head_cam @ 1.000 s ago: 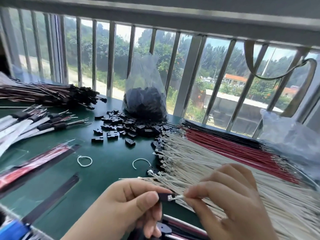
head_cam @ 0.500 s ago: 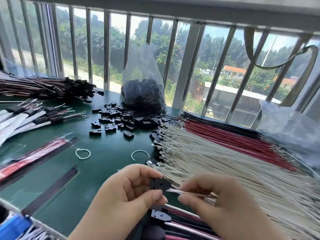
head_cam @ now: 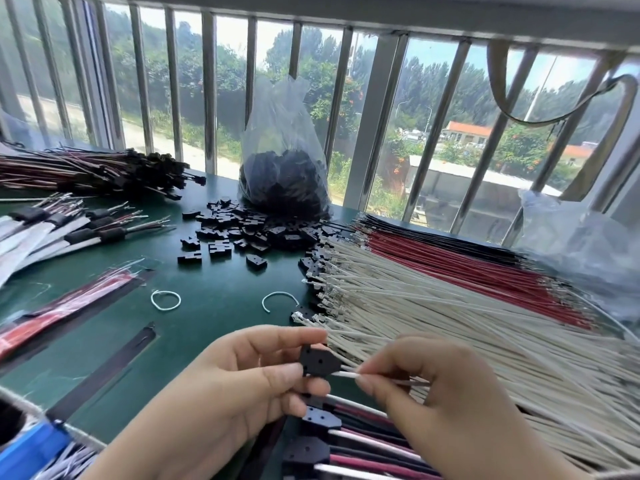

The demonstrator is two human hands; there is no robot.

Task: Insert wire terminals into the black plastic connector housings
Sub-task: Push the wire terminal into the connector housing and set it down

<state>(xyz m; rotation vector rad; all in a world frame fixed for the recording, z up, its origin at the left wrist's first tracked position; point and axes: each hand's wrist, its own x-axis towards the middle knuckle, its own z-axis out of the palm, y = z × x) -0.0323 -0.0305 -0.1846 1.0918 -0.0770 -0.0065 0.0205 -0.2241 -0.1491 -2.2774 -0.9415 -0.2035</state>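
Green tabletop (head_cam: 214, 317) by barred window (head_cam: 207, 98)

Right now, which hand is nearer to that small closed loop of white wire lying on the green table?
Left. The left hand is below and right of the wire loop, pinching a black connector housing. The right hand sits farther right, pinching a white wire.

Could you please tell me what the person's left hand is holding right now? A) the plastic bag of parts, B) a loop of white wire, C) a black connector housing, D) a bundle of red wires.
C: the left hand pinches a black connector housing between thumb and fingers, while the right hand holds a white wire running into it.
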